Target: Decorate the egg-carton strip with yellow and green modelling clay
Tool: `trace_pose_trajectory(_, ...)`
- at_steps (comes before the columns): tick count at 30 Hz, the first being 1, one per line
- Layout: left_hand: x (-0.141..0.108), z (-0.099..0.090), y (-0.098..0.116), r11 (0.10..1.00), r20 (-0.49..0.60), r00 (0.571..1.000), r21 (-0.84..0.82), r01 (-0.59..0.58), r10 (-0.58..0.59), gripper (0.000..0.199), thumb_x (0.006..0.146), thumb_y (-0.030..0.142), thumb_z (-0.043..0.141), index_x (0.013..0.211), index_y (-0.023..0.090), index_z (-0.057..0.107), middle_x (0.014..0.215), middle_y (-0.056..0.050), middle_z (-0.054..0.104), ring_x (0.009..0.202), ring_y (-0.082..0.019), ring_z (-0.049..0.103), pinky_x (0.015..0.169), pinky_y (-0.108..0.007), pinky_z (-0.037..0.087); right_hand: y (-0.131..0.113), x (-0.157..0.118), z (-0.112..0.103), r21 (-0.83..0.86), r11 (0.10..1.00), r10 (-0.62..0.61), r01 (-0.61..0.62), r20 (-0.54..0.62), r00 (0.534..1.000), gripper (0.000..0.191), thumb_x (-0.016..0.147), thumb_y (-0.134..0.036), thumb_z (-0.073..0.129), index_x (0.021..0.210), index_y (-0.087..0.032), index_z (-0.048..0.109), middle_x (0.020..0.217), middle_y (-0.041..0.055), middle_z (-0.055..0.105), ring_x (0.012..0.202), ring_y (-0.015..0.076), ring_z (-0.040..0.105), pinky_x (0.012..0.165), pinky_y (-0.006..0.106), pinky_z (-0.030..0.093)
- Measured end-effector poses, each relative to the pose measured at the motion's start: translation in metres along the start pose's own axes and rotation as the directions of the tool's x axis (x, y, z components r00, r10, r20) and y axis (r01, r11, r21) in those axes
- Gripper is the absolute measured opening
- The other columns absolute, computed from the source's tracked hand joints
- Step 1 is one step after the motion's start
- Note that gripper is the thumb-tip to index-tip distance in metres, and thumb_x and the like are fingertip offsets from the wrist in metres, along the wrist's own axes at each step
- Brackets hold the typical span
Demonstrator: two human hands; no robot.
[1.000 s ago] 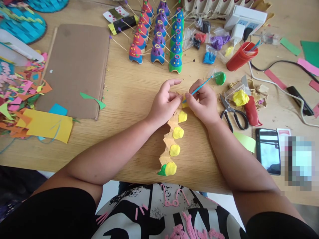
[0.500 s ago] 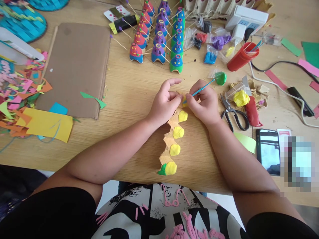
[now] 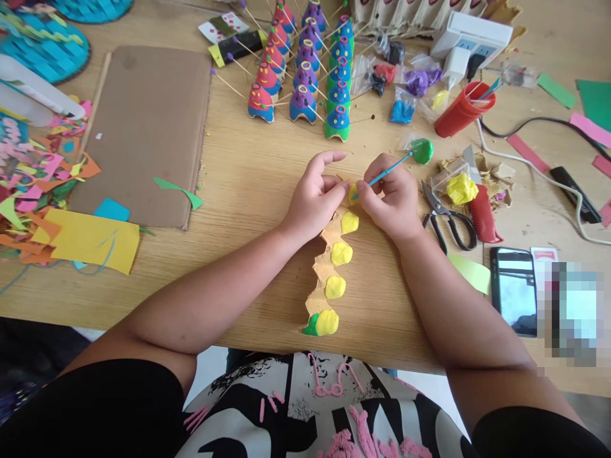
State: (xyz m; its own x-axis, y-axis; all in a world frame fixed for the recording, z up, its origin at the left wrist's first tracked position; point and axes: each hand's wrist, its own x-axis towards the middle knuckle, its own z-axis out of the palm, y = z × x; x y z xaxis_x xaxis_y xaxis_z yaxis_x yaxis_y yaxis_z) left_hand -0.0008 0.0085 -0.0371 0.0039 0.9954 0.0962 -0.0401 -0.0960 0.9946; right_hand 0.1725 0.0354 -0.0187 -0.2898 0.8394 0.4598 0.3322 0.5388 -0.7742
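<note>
Left hand (image 3: 321,198) grips cardboard strip (image 3: 325,270), far end between both hands, right hand (image 3: 392,198) pinches blue stick (image 3: 392,168).

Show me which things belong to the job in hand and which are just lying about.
Seemingly in the job:
carton strip with yellow clay patches, held by the left hand
thin blue tool, in the right hand
yellow clay lump, matching in colour

Apparently just lying about:
black phone
brown cardboard sheet
paper scraps
white power strip
</note>
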Motion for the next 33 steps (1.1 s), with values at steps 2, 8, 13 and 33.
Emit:
trace_pose_trajectory(2,0.0,0.0,0.0,1.0,-0.005,1.0,-0.003,0.001,-0.001,0.038,0.099,0.02,0.069,0.135,0.03,0.059,0.067,0.007,0.056,0.051,-0.009,0.045,0.053,-0.026,0.036,-0.001,0.0,0.0,-0.003,1.0,0.003,-0.003,0.011,1.0,0.035,0.095,-0.06,0.072,0.084,-0.03,0.059,0.078,0.0019,0.056,0.071,0.0204,0.054,0.073,0.044,0.06)
trace_pose_trajectory(8,0.0,0.001,0.001,1.0,-0.011,1.0,-0.003,-0.002,0.002,0.038,0.099,0.018,0.068,0.134,0.028,0.059,0.066,0.007,0.056,0.052,-0.009,0.046,0.053,-0.025,0.037,0.0,0.002,0.001,-0.024,1.0,-0.004,0.005,0.04,0.999,0.029,0.092,-0.05,0.078,0.084,-0.029,0.061,0.08,0.0021,0.057,0.074,0.0207,0.055,0.076,0.044,0.06)
trace_pose_trajectory(13,0.0,-0.001,-0.002,1.0,-0.005,1.0,0.013,-0.005,0.005,0.039,0.1,0.018,0.069,0.136,0.029,0.059,0.066,0.007,0.057,0.051,-0.009,0.046,0.053,-0.025,0.036,0.0,0.001,0.001,0.008,1.0,0.005,-0.005,0.035,0.999,0.025,0.093,-0.046,0.076,0.084,-0.028,0.061,0.08,0.002,0.057,0.076,0.0209,0.057,0.075,0.044,0.06)
trace_pose_trajectory(33,-0.001,0.0,0.001,1.0,-0.01,1.0,-0.002,0.014,-0.014,0.038,0.1,0.02,0.067,0.136,0.03,0.06,0.069,0.007,0.059,0.05,-0.008,0.045,0.053,-0.026,0.039,0.016,-0.001,0.003,0.112,0.989,0.098,-0.095,-0.026,0.995,0.036,0.096,-0.063,0.073,0.094,-0.029,0.063,0.075,-0.0003,0.05,0.078,0.0212,0.061,0.071,0.04,0.06)
